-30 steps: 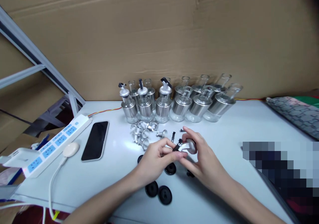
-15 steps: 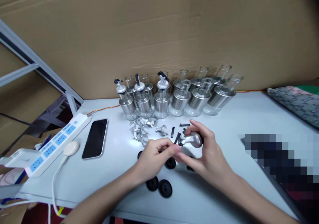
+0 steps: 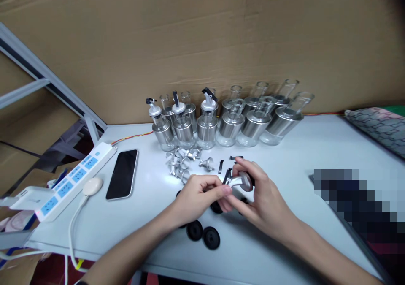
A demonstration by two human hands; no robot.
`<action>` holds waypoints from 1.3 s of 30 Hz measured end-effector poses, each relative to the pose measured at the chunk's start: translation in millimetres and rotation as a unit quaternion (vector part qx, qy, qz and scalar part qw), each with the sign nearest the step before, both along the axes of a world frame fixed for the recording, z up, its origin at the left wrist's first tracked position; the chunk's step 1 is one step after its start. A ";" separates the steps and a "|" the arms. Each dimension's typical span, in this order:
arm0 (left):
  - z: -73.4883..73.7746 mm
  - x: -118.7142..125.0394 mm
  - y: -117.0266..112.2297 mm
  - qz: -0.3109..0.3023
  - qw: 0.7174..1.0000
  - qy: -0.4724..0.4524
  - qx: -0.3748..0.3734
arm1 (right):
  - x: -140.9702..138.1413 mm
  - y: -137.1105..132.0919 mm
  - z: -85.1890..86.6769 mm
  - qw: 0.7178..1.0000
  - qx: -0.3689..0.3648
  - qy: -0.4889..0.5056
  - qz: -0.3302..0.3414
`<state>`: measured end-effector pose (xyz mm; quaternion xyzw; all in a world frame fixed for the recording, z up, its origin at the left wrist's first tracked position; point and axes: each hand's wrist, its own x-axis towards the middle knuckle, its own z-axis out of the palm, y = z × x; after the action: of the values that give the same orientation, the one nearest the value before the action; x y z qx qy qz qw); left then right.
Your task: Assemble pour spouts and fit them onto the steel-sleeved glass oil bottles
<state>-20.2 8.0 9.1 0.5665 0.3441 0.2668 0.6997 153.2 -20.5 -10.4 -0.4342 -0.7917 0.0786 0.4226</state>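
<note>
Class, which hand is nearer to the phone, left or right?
Left. The left hand is to the right of the phone; the right hand is farther right, beyond the left.

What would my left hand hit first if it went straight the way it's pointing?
Probably the silver spout, held in your right hand, just ahead of your left hand; whether they touch is hard to tell.

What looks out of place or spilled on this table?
No spill shows. The smartphone lying beside the power strip looks a little out of place, seemingly unrelated to the glass bottles and loose silvery pourer tops.
</note>
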 end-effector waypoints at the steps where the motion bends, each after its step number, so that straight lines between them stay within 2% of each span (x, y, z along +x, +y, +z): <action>1: -0.5 -0.8 -0.2 -0.001 1.000 0.004 0.012 | 0.2 -0.2 -0.1 1.000 0.003 0.000 0.000; 6: -1.4 -2.7 -1.6 0.007 0.994 0.034 0.102 | 1.4 -2.4 0.7 1.000 0.009 0.018 -0.005; 9: -0.6 -2.0 -1.2 0.001 0.995 0.025 0.093 | 1.6 -2.4 2.5 1.000 0.000 0.027 -0.005; 14: 0.2 -0.1 0.2 0.004 1.000 -0.007 0.011 | 1.8 0.3 3.3 0.999 -0.002 0.041 0.003; 19: 0.3 1.6 -0.4 -0.011 0.999 -0.024 -0.038 | 1.1 -2.4 2.0 0.998 -0.025 0.056 0.011; 21: -1.3 2.7 -1.3 -0.025 0.994 -0.061 -0.091 | -0.6 -5.0 3.4 0.997 -0.025 0.070 0.019; 25: -5.8 3.8 -2.6 -0.066 0.955 -0.133 -0.257 | -3.8 -8.3 6.9 0.993 -0.028 0.108 0.049; 28: -5.9 3.3 -2.6 -0.091 0.922 -0.151 -0.344 | -4.8 -9.8 8.0 0.989 -0.035 0.126 0.067; 35: -2.8 1.6 -1.9 -0.186 0.885 -0.156 -0.396 | -8.0 -15.2 15.1 0.985 -0.027 0.131 0.111; 37: -3.8 1.4 -1.4 -0.181 0.891 -0.143 -0.392 | -6.9 -12.9 16.9 0.990 -0.030 0.088 0.109; 39: -4.6 1.4 -0.9 -0.138 0.909 -0.119 -0.373 | -5.0 -8.8 17.0 0.992 -0.041 0.047 0.109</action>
<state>-18.8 7.1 4.5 0.2698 0.2506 0.0850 0.9259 148.1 -29.3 6.6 -0.3578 -0.8097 0.1770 0.4302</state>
